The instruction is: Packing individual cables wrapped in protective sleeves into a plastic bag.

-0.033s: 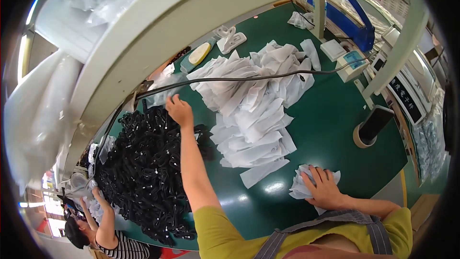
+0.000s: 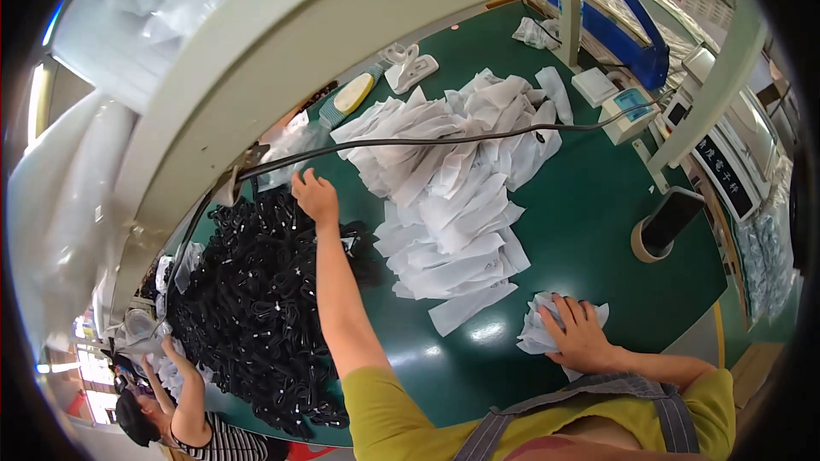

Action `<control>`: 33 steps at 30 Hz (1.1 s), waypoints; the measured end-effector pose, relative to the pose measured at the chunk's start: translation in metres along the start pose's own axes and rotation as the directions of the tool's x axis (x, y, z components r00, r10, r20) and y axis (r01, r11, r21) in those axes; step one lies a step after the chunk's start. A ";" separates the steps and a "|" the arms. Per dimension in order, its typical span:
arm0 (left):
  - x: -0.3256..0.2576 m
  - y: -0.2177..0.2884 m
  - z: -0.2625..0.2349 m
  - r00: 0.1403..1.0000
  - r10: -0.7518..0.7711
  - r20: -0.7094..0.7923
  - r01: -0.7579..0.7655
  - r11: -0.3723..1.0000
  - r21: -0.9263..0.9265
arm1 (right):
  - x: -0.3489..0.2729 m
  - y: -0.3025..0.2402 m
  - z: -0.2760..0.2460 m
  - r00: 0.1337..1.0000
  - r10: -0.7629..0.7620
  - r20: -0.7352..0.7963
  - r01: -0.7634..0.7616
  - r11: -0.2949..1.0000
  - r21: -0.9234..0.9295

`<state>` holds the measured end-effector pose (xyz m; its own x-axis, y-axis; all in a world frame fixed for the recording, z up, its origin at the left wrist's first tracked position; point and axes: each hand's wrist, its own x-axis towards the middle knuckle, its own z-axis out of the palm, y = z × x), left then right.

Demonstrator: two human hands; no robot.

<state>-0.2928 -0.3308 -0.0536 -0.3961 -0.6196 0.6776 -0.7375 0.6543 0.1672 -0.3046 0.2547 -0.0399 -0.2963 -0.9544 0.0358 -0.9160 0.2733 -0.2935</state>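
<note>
My left hand point(image 2: 316, 198) reaches over the far edge of a heap of coiled black cables point(image 2: 256, 307). Its fingers are apart, with nothing visible in them. Just beyond the fingertips lies a clear plastic bag point(image 2: 286, 147), partly behind a dark cord. My right hand point(image 2: 581, 339) rests with spread fingers on top of a small stack of crumpled white pouches point(image 2: 536, 333) near the table's front right. Between the hands and farther back spreads a large pile of flat white pouches point(image 2: 457, 213).
A grey frame bar point(image 2: 282, 43) arches overhead, and a dark cord point(image 2: 427, 142) hangs across the view. On the green table point(image 2: 589, 222) are a phone point(image 2: 673, 220) leaning in a tape roll point(image 2: 642, 246) and a white-and-blue device point(image 2: 630, 111). A co-worker point(image 2: 192, 414) sits at the left.
My left hand has shifted slightly left. The clear plastic bag beyond it has moved a little away and to the left. My right hand stays put.
</note>
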 end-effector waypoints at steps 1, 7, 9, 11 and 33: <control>0.003 -0.012 0.003 0.993 -0.077 0.088 0.077 0.997 0.008 | 0.003 0.000 0.001 1.000 0.006 -0.001 -0.006 1.000 0.002; -0.025 -0.047 0.013 0.958 -0.129 0.258 0.118 0.991 0.056 | 0.013 -0.008 0.003 0.998 0.040 0.057 -0.037 0.998 -0.054; -0.032 -0.050 0.011 0.979 -0.041 0.200 0.024 0.996 0.087 | 0.014 -0.007 0.003 0.996 0.042 0.075 -0.037 0.997 -0.067; -0.035 -0.057 0.004 0.984 -0.009 0.177 -0.009 0.995 0.100 | 0.013 -0.007 0.003 0.996 0.048 0.076 -0.041 0.995 -0.090; -0.031 -0.006 -0.083 0.953 0.206 0.224 -0.248 0.952 0.180 | 0.003 0.007 -0.002 0.998 -0.059 0.038 0.059 0.998 -0.015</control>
<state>-0.2306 -0.2792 -0.0162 -0.6519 -0.5528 0.5191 -0.7020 0.6988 -0.1375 -0.3128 0.2541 -0.0403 -0.2316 -0.9727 0.0166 -0.9358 0.2181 -0.2769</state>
